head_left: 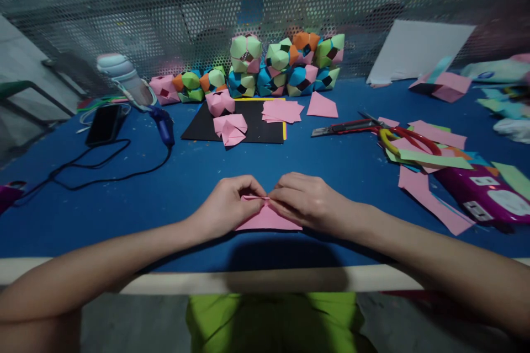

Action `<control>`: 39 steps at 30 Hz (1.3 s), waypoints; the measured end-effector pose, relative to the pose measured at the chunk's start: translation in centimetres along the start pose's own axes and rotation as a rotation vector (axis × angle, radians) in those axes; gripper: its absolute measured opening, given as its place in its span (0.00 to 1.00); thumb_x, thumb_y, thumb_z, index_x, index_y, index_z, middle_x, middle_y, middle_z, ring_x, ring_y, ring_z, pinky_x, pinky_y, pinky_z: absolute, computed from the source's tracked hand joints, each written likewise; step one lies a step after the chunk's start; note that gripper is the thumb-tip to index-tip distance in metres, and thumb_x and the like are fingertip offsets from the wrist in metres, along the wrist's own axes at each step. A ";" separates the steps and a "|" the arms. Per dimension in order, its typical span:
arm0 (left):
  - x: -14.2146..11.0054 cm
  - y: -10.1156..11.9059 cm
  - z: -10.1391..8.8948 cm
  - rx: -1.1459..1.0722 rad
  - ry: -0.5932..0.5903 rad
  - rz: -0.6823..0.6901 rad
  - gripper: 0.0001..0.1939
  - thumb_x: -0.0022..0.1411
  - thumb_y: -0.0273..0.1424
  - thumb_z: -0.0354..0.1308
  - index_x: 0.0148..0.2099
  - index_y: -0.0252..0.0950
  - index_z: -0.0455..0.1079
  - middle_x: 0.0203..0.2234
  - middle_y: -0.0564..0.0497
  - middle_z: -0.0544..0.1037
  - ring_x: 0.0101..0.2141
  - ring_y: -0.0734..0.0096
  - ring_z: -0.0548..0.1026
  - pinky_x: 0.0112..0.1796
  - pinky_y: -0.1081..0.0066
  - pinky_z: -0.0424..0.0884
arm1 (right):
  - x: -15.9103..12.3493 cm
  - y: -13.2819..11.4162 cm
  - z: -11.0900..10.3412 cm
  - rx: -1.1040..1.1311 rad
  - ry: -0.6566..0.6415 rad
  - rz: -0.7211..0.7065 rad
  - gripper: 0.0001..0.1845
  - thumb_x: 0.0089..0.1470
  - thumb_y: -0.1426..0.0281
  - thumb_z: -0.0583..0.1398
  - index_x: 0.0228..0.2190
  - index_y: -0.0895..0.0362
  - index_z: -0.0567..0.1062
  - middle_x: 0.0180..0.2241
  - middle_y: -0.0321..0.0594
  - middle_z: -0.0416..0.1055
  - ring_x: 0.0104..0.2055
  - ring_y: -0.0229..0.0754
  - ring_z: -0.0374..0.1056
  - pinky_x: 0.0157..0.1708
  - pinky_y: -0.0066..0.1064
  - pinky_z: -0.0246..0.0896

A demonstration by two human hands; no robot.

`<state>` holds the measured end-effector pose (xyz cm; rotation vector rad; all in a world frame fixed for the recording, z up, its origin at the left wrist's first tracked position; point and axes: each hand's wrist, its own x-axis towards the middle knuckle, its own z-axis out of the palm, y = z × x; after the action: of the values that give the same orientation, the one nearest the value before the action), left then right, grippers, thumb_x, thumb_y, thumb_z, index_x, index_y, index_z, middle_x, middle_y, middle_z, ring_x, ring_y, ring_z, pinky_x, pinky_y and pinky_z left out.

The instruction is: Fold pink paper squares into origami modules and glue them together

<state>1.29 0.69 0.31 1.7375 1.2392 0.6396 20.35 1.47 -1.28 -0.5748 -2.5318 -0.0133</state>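
A piece of pink paper (269, 220) lies near the front edge of the blue table, its far edge folded over. My left hand (229, 204) pinches that fold between thumb and fingers from the left. From the right, my right hand (308, 201) grips the same fold, its fingertips meeting the left ones at the middle. Beyond them, two folded pink paper pieces (230, 129) and a stack of pink sheets (282, 111) rest on a black board (256, 129). One loose pink sheet (322, 105) lies just right of the board.
Colourful paper polyhedra (245, 54) stand stacked along the perforated metal screen. To the right are a cutter knife (343, 127), scissors (408, 140), paper scraps (428, 193) and a purple power strip (488, 196). At left are a bottle (128, 80), a phone (103, 124) and a corded blue tool (164, 127).
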 end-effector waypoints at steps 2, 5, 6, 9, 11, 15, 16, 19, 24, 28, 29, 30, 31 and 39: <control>0.0 -0.1 0.0 0.021 -0.011 0.025 0.03 0.50 0.25 0.55 0.28 0.33 0.70 0.24 0.52 0.75 0.26 0.75 0.69 0.28 0.75 0.64 | 0.0 0.0 0.1 -0.030 0.008 -0.035 0.15 0.60 0.74 0.49 0.27 0.62 0.73 0.25 0.43 0.68 0.28 0.38 0.62 0.29 0.28 0.58; 0.0 -0.3 0.1 0.041 -0.027 0.051 0.03 0.50 0.24 0.55 0.29 0.33 0.69 0.23 0.54 0.74 0.26 0.76 0.68 0.28 0.76 0.64 | -0.1 0.1 0.3 -0.046 0.007 -0.073 0.15 0.60 0.75 0.49 0.27 0.63 0.73 0.25 0.43 0.68 0.28 0.38 0.61 0.30 0.29 0.58; 0.0 -0.4 0.1 0.051 -0.027 0.056 0.03 0.50 0.24 0.55 0.28 0.33 0.69 0.23 0.54 0.74 0.25 0.76 0.68 0.27 0.76 0.63 | -0.1 0.1 0.3 -0.045 0.007 -0.076 0.15 0.60 0.75 0.49 0.27 0.63 0.73 0.25 0.43 0.68 0.29 0.38 0.61 0.30 0.30 0.58; -0.1 -0.6 0.1 0.084 0.002 0.088 0.03 0.50 0.23 0.55 0.28 0.34 0.68 0.23 0.55 0.74 0.26 0.76 0.69 0.28 0.76 0.64 | 0.0 0.1 0.3 -0.003 0.026 -0.053 0.15 0.61 0.74 0.49 0.28 0.63 0.73 0.26 0.44 0.68 0.29 0.38 0.62 0.31 0.29 0.59; 0.0 -0.6 0.0 0.100 0.036 0.103 0.03 0.50 0.23 0.55 0.28 0.34 0.68 0.24 0.54 0.74 0.27 0.75 0.70 0.29 0.75 0.64 | 0.1 0.0 0.2 0.060 0.052 0.005 0.13 0.60 0.72 0.51 0.30 0.64 0.73 0.26 0.44 0.69 0.29 0.38 0.64 0.30 0.29 0.59; 0.0 -0.5 -0.3 0.102 0.083 0.074 0.02 0.50 0.25 0.56 0.27 0.34 0.69 0.24 0.53 0.75 0.27 0.74 0.70 0.28 0.75 0.64 | 0.1 0.1 -0.3 0.178 0.072 0.143 0.12 0.59 0.70 0.53 0.31 0.64 0.74 0.25 0.43 0.69 0.28 0.36 0.65 0.27 0.26 0.59; 0.0 -0.4 -0.3 0.099 0.087 0.064 0.02 0.50 0.25 0.56 0.26 0.34 0.69 0.24 0.53 0.75 0.27 0.74 0.70 0.28 0.75 0.64 | 0.1 0.2 -0.4 0.194 0.064 0.157 0.12 0.59 0.71 0.53 0.31 0.64 0.74 0.25 0.43 0.70 0.27 0.36 0.65 0.27 0.26 0.59; 0.0 -0.1 -0.2 0.072 0.067 0.036 0.02 0.50 0.27 0.57 0.28 0.34 0.70 0.25 0.53 0.76 0.27 0.73 0.70 0.29 0.75 0.64 | 0.1 0.2 -0.6 0.200 0.038 0.170 0.13 0.60 0.72 0.52 0.29 0.63 0.74 0.24 0.42 0.70 0.26 0.35 0.64 0.26 0.26 0.58; 0.0 0.5 -0.2 0.015 -0.015 -0.002 0.08 0.53 0.32 0.57 0.32 0.35 0.74 0.27 0.51 0.78 0.29 0.71 0.72 0.30 0.74 0.65 | 0.1 0.2 -0.6 0.179 0.027 0.172 0.14 0.60 0.72 0.51 0.29 0.63 0.74 0.25 0.43 0.71 0.27 0.36 0.65 0.26 0.27 0.58; -0.1 0.6 -0.4 0.042 -0.007 -0.011 0.09 0.53 0.34 0.57 0.27 0.34 0.75 0.25 0.50 0.78 0.28 0.71 0.71 0.29 0.74 0.64 | 0.0 0.2 -0.7 0.192 0.040 0.137 0.13 0.60 0.72 0.51 0.30 0.62 0.74 0.26 0.43 0.72 0.28 0.36 0.65 0.27 0.26 0.59; -0.1 0.6 -0.4 0.040 -0.024 -0.019 0.10 0.53 0.34 0.56 0.28 0.34 0.75 0.25 0.50 0.78 0.27 0.71 0.71 0.28 0.74 0.64 | 0.0 0.2 -0.8 0.197 0.037 0.126 0.13 0.60 0.72 0.51 0.30 0.62 0.74 0.26 0.43 0.72 0.28 0.36 0.65 0.27 0.26 0.58; -0.1 0.5 -0.4 0.042 -0.046 -0.022 0.10 0.54 0.33 0.56 0.28 0.34 0.75 0.24 0.50 0.77 0.26 0.72 0.70 0.27 0.74 0.63 | 0.1 0.2 -0.8 0.199 0.031 0.116 0.13 0.60 0.72 0.52 0.31 0.63 0.74 0.26 0.43 0.72 0.28 0.36 0.65 0.27 0.26 0.58; -0.1 0.5 -0.4 0.050 -0.066 -0.016 0.10 0.54 0.33 0.55 0.30 0.33 0.75 0.24 0.51 0.77 0.25 0.73 0.69 0.26 0.75 0.62 | 0.1 0.3 -0.8 0.195 0.021 0.108 0.13 0.60 0.72 0.52 0.31 0.63 0.74 0.26 0.43 0.72 0.28 0.36 0.65 0.27 0.26 0.58; 0.1 0.1 -0.4 0.260 -0.032 0.113 0.05 0.53 0.29 0.55 0.26 0.34 0.68 0.19 0.55 0.70 0.22 0.77 0.63 0.23 0.76 0.57 | 0.7 -0.2 -0.7 0.215 0.028 0.130 0.14 0.59 0.71 0.52 0.28 0.62 0.75 0.24 0.42 0.71 0.26 0.36 0.64 0.26 0.26 0.57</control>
<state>1.04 0.90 0.56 2.0361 1.2528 0.5310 20.09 1.47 -0.36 -0.6452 -2.4234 0.2929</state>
